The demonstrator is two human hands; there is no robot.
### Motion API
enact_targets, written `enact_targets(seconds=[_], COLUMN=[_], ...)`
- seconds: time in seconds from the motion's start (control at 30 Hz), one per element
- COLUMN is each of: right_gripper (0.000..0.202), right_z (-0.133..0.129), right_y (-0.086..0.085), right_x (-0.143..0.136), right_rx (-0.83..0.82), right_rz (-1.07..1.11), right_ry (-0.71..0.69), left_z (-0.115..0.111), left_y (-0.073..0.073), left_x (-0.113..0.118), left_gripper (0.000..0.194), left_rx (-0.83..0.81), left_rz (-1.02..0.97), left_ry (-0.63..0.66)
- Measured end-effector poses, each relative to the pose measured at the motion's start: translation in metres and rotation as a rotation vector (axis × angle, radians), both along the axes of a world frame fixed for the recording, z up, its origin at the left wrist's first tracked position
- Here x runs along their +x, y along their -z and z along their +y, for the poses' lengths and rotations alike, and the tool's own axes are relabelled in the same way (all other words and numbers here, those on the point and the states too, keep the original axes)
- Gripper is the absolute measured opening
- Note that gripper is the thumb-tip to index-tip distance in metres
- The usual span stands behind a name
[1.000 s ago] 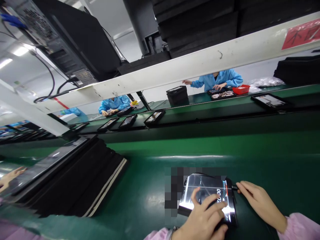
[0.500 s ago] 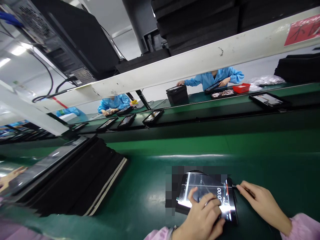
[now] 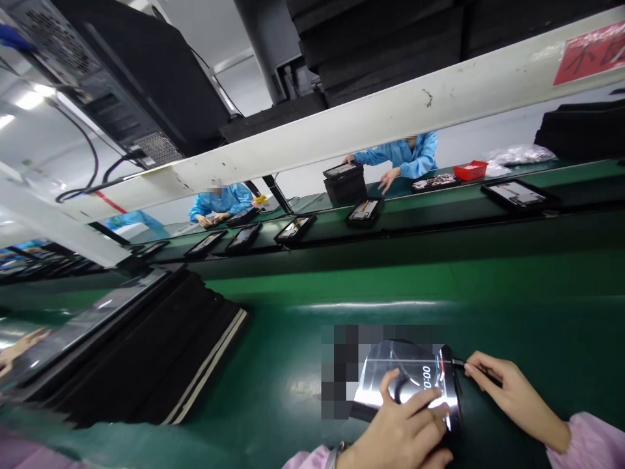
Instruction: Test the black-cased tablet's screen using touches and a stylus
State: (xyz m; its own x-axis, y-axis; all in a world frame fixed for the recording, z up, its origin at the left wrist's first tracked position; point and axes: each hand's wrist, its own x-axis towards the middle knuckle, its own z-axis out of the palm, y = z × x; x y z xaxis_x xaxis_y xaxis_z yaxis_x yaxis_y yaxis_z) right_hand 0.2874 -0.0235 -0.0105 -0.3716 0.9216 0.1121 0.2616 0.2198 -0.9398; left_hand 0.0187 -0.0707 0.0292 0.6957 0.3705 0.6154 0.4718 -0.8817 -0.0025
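A tablet (image 3: 405,374) with a lit screen showing digits lies on the green bench in front of me; part of it is blurred out. My left hand (image 3: 407,423) lies over the screen's near side, fingers spread and touching the glass. To the right, my right hand (image 3: 502,384) pinches the black cable (image 3: 488,376) close to its plug. The plug meets the tablet's right edge; how far it is inserted I cannot tell.
A tall stack of black foam trays (image 3: 146,352) stands at left, beside another person's hand (image 3: 22,348). Beyond the bench, a line (image 3: 430,218) carries devices in black trays. Co-workers in blue sleeves (image 3: 420,156) sit behind it. A white beam (image 3: 342,140) crosses overhead.
My left hand has shifted slightly right on the screen; my right hand still holds the cable. Across the line, a co-worker has set a device in a black tray down and let it go.
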Motion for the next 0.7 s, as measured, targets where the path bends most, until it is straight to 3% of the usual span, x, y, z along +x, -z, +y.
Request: enact_targets(seconds=[0.17, 0.33, 0.6, 0.7], right_gripper=[0.035, 0.034, 0.035, 0.035], right_z=[-0.002, -0.005, -0.004, -0.005], right_y=[0.007, 0.012, 0.011, 0.012], right_x=[-0.001, -0.001, -0.002, -0.002], right_rx=[0.068, 0.117, 0.126, 0.131], right_rz=[-0.108, -0.195, -0.209, -0.204], right_ry=[0.055, 0.101, 0.1, 0.095], left_z=[-0.003, -0.002, -0.003, -0.002], left_y=[-0.002, 0.001, 0.002, 0.005], left_x=[-0.001, -0.002, -0.002, -0.002], left_gripper=[0.014, 0.006, 0.004, 0.011], left_rx=[-0.148, -0.087, -0.103, -0.066], left_rz=[-0.184, -0.193, -0.135, -0.044], left_ry=[-0.174, -0.102, -0.133, -0.122])
